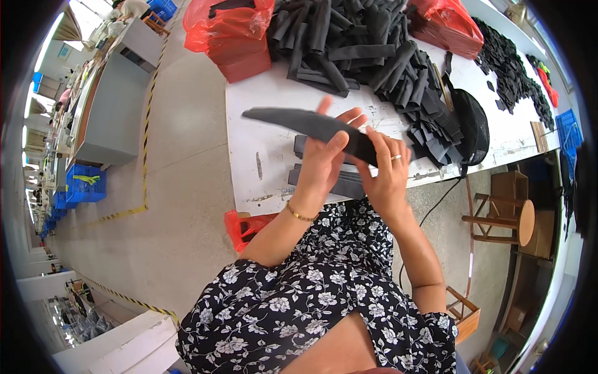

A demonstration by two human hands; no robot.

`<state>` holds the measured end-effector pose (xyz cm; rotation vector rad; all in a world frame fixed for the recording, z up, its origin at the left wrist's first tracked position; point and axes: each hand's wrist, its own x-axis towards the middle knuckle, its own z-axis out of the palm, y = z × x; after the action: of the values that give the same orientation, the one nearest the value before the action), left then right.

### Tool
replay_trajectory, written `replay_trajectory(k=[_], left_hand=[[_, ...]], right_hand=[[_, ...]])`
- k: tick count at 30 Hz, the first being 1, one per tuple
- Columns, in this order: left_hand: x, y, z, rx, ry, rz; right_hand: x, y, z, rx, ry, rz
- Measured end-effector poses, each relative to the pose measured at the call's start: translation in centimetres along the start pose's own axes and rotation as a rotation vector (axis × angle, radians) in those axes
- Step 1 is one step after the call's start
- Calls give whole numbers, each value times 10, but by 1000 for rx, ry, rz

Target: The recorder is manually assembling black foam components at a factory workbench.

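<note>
Strip (286,120), long and dark, held above the white counter (252,140), left hand (321,159) with its grip closed on the middle, right hand (387,167) with its grip closed around the right end, flat strips (346,186) lying below, dark heap (367,51) beyond.

1 head-worn fisheye view looks down at the nearby white table (247,144).

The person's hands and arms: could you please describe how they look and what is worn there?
The left hand is gloveless, with a thin gold-brown bracelet at the wrist. The right hand, also gloveless, wears a pale ring. The sleeves are short, black with white flowers.
</note>
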<state>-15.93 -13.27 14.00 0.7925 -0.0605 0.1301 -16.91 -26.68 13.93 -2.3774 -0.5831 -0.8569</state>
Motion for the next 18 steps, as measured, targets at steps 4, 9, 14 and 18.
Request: replay_trajectory(k=[4, 9, 14, 18], left_hand=[[15, -2, -14, -164, -102, -105], [-2, -20, -5, -193, -151, -112], [8, -11, -17, -213, -65, -83], [1, -27, 0, -274, -13, -144]], right_hand=[[-11, -2, -2, 106, -151, 18], [-10, 4, -1, 246, -176, -95], [-4, 7, -13, 201, -237, -31], [-1, 8, -5, 232, -248, -74]])
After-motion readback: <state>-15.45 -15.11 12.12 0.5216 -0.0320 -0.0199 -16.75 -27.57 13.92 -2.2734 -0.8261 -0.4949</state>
